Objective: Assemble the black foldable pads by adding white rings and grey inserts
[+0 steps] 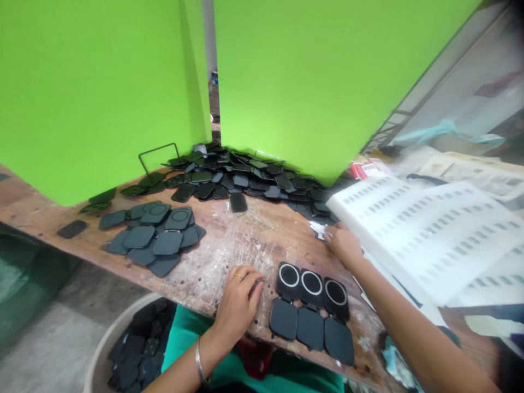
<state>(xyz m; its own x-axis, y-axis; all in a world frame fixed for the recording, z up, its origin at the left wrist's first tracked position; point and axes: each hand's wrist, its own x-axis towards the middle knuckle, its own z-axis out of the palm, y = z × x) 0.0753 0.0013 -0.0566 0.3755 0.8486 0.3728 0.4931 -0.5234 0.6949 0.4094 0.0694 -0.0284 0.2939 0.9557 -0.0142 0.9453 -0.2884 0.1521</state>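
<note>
My left hand (239, 300) rests at the table's front edge with its fingers curled in towards the thumb; whatever is between the fingertips, if anything, is too small to make out. Just right of it, three folding black charging pads lie opened flat in a row, among them the middle pad (311, 327), with pale rings on their upper panels. My right hand (343, 245) reaches forward across the table, its fingers closed at a small pile of white slips (317, 229). Part of that pile is hidden by the fingertips.
Black pads form a large heap (245, 180) at the back below green panels (286, 82). A smaller stack (153, 240) lies left on the wooden table (254, 229). White sheets with grey marks (426, 234) lie right. A bin (100, 349) of dark pieces stands below.
</note>
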